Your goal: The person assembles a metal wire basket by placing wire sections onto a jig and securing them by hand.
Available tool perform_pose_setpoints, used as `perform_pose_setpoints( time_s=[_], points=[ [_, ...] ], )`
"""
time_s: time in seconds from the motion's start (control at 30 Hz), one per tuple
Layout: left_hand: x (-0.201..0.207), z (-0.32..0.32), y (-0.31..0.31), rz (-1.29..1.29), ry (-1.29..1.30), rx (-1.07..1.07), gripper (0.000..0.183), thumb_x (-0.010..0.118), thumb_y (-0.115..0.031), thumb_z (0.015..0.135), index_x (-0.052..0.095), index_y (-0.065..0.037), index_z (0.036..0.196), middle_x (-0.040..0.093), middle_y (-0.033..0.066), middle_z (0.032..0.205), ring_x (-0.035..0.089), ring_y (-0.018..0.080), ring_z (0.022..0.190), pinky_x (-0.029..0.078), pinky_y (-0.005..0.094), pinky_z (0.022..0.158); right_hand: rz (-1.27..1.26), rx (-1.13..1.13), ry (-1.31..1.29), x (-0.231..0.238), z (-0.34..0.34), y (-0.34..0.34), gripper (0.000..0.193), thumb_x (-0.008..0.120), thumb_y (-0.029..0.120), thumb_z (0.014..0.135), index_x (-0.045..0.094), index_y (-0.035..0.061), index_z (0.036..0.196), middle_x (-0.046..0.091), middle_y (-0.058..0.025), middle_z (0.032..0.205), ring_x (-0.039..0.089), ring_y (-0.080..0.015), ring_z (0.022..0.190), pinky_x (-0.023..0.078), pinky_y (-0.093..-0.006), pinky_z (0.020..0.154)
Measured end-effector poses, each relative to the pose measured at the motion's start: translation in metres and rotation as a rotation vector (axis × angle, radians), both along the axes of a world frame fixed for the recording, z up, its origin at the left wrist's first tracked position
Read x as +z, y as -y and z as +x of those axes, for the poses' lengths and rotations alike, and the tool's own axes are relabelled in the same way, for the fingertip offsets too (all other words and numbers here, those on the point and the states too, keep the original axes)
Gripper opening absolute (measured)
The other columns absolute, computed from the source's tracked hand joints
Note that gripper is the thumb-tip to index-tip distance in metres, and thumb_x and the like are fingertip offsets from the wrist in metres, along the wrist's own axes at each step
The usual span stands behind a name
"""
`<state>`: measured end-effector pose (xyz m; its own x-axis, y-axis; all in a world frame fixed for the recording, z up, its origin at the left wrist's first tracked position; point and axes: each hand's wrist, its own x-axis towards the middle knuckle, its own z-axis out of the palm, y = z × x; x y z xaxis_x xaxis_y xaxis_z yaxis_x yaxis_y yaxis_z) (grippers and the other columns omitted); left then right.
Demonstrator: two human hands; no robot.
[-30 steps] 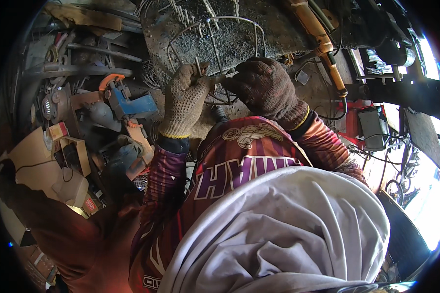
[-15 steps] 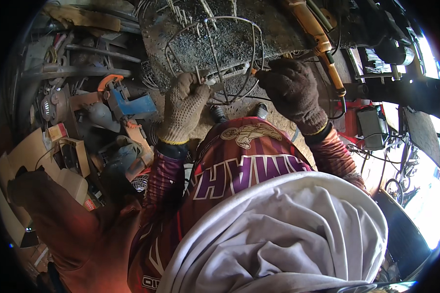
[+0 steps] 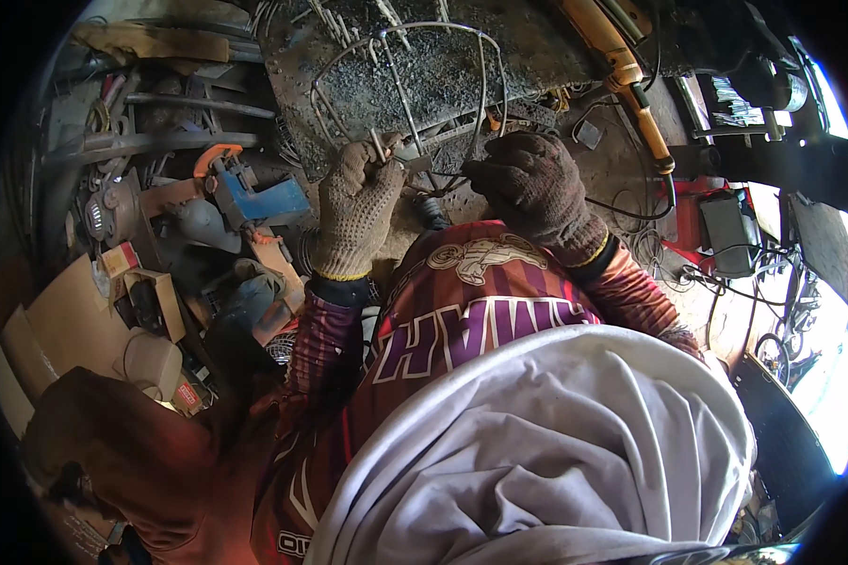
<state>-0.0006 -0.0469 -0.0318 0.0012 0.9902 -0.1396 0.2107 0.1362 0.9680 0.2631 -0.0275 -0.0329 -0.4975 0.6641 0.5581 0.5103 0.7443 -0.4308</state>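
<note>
Between my two gloved hands is a round frame [image 3: 402, 92] of bent metal wire, with an upper hoop and bars running down from it. My left hand [image 3: 356, 202], in a tan dotted knit glove, is closed on the frame's left side, and a short metal rod stands up by its thumb. My right hand [image 3: 534, 184], in a dark brown knit glove, is closed round the frame's lower right wire; its fingertips are partly hidden. The frame's far part leans over a dark metal worktable [image 3: 528, 61] strewn with grit and several thin rods.
A yellow power tool [image 3: 622, 71] with a cord lies at the table's right. To the left are a blue-and-orange metal tool [image 3: 266, 196], steel bars [image 3: 151, 139] and cardboard boxes [image 3: 75, 306]. Another person [image 3: 132, 443] in a reddish-brown hood leans in at lower left.
My right hand has moved left and toward me, with the frame turning and its upper hoop shifting left. My left hand stays nearly in place. The other person's hooded head has come lower.
</note>
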Motion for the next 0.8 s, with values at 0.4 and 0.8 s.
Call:
perform_pose_setpoints(
  time_s=[0.4, 0.8],
  points=[
    [-0.002, 0.000, -0.003, -0.001, -0.011, -0.009, 0.024, 0.060, -0.003, 0.104, 0.062, 0.003, 0.127, 0.071, 0.0092, 0.106, 0.068, 0.0124, 0.092, 0.054, 0.0258, 0.080, 0.214, 0.093, 0.144, 0.006, -0.024, -0.020, 0.037, 0.068, 0.030, 0.076, 0.077, 0.0254, 0.112, 0.069, 0.0062, 0.092, 0.067, -0.0219, 0.100, 0.054, -0.0404, 0.085],
    [0.007, 0.003, -0.003, -0.040, 0.017, 0.006, 0.027, 0.060, -0.001, 0.102, 0.062, 0.004, 0.128, 0.069, 0.0072, 0.105, 0.067, 0.0128, 0.095, 0.053, 0.0264, 0.082, 0.265, 0.176, 0.247, 0.008, -0.031, -0.025, 0.032, 0.074, 0.020, 0.074, 0.078, 0.0155, 0.105, 0.069, -0.0001, 0.095, 0.069, -0.0237, 0.096, 0.060, -0.0397, 0.082]
  ],
)
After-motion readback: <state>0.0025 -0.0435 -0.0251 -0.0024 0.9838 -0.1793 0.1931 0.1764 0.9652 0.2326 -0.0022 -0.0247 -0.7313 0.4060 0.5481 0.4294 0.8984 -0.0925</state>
